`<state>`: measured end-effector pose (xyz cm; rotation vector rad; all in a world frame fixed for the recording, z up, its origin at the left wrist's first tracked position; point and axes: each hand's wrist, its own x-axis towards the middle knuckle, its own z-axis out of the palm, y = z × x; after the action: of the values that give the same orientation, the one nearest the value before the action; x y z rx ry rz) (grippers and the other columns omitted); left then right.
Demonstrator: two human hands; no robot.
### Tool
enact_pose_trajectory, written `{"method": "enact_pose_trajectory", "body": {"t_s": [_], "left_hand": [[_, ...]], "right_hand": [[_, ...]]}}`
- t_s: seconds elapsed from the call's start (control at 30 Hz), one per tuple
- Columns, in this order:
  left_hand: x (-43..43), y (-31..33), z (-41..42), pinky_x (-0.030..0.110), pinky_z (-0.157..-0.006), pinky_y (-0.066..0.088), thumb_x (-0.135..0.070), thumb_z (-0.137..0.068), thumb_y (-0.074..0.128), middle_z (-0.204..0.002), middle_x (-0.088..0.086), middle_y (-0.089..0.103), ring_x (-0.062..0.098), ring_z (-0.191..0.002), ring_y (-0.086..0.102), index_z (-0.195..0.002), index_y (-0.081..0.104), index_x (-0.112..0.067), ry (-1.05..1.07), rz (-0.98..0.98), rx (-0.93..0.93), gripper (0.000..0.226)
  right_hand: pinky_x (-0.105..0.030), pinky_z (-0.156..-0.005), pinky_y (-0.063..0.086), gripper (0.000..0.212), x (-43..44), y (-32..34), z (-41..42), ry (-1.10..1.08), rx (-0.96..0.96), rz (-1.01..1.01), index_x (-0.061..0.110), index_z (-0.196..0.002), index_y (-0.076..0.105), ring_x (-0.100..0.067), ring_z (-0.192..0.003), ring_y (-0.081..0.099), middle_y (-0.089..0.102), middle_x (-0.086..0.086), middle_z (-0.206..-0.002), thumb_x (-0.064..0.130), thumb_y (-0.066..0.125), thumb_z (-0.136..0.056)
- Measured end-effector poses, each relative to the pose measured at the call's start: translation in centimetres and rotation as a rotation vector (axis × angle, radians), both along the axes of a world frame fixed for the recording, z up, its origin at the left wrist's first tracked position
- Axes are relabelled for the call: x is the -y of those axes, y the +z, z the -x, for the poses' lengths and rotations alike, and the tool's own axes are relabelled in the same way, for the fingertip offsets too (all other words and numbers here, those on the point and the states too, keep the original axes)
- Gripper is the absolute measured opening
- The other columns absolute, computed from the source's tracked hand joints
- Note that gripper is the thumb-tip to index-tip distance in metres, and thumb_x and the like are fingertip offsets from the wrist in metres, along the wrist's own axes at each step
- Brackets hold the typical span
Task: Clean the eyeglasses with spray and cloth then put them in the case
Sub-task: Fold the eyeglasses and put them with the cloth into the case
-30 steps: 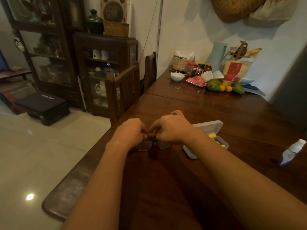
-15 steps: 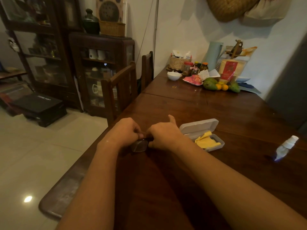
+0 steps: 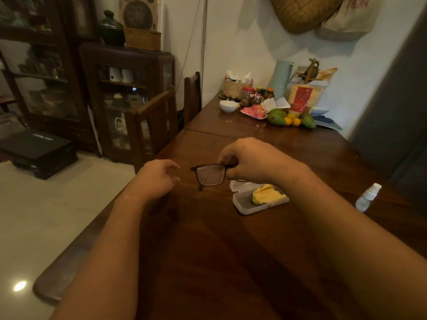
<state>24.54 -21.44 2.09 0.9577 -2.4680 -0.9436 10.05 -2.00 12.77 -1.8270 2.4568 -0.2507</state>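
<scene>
- While the right hand [image 3: 251, 161] pinches the dark-framed eyeglasses [image 3: 210, 174] by the frame, at the side nearer the case, the glasses are held just above the wooden table [image 3: 208, 250], with one lens in plain view and the other hidden behind the fingers.
- The left hand [image 3: 157, 179] sits just beside the glasses, apart from them, its fingers loosely curled around nothing (the thumb and forefinger stand a little apart).
- One temple arm of the glasses hangs down behind the visible lens, its tip close to the tabletop; whether it touches the wood cannot be told.
- The open grey case [image 3: 258, 199] lies on the table just beside the right hand and partly under the wrist, its lid tipped back toward the far side.
- A crumpled yellow cloth [image 3: 268, 196] lies inside the case's tray, filling the half nearer the right forearm.
- A small clear spray bottle [image 3: 367, 197] with a white cap lies tilted on the table, well apart from the case, beyond the right forearm.
- At the far end of the table, against the white wall, stands a cluster of household things: a white bowl [image 3: 228, 105], a woven basket [image 3: 234, 88], some jars, and green and orange fruit [image 3: 290, 118].
- Two wooden chairs [image 3: 154, 121] are drawn up along the table's left edge, with dark glass-fronted cabinets [image 3: 124, 98] behind them.
</scene>
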Motion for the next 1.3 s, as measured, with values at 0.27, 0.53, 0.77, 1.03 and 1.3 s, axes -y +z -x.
{"method": "enact_pose_trajectory", "body": {"t_s": [0.27,0.53,0.77,1.03,1.3], "left_hand": [[-5.3,-2.0,5.4,0.065,-0.115,-0.006,-0.069,-0.08,0.059,-0.122,-0.011,0.069,0.013,-0.121,0.058,-0.128,0.045,-0.049,-0.135,0.061,0.047,0.054],[-7.6,-3.1,7.5,0.056,-0.105,0.045,-0.042,-0.087,0.067,-0.092,-0.021,0.073,0.0,-0.094,0.067,-0.121,0.054,-0.05,-0.201,-0.08,-0.164,0.037],[-8.4,-3.6,8.1,0.06,-0.111,0.037,-0.049,-0.086,0.065,-0.088,-0.022,0.071,-0.002,-0.096,0.066,-0.133,0.049,-0.043,-0.232,-0.015,-0.143,0.05],[-8.2,-4.2,8.5,0.05,-0.098,0.052,-0.032,-0.092,0.067,-0.087,-0.023,0.073,-0.006,-0.089,0.068,-0.13,0.053,-0.04,-0.272,0.021,-0.211,0.041],[-7.8,-4.6,8.5,0.021,-0.073,0.054,-0.03,-0.091,0.068,-0.091,-0.019,0.074,-0.009,-0.085,0.067,-0.132,0.052,-0.042,-0.235,0.001,-0.229,0.045]], "right_hand": [[-0.042,-0.083,0.059,0.022,-6.0,-1.4,6.9,-0.21,0.073,0.033,0.037,-0.095,0.074,-0.005,-0.095,0.064,0.069,0.014,-0.101,0.022,0.081,-0.081],[-0.023,-0.062,0.048,0.02,-5.9,-7.2,8.7,-0.281,0.032,-0.048,0.037,-0.101,0.071,-0.006,-0.095,0.063,0.067,0.015,-0.1,0.027,0.077,-0.086],[-0.03,-0.071,0.055,0.019,-5.3,-8.9,9.0,-0.296,0.022,-0.01,0.034,-0.102,0.071,-0.011,-0.098,0.065,0.07,0.01,-0.105,0.025,0.076,-0.086],[-0.035,-0.078,0.06,0.02,-4.8,-9.8,9.3,-0.221,0.182,0.03,0.033,-0.097,0.074,-0.006,-0.094,0.066,0.071,0.012,-0.099,0.021,0.08,-0.082],[-0.034,-0.083,0.06,0.025,-4.9,-10.1,9.5,-0.174,0.29,0.092,0.034,-0.101,0.073,-0.006,-0.098,0.067,0.073,0.01,-0.103,0.022,0.081,-0.081]]}}
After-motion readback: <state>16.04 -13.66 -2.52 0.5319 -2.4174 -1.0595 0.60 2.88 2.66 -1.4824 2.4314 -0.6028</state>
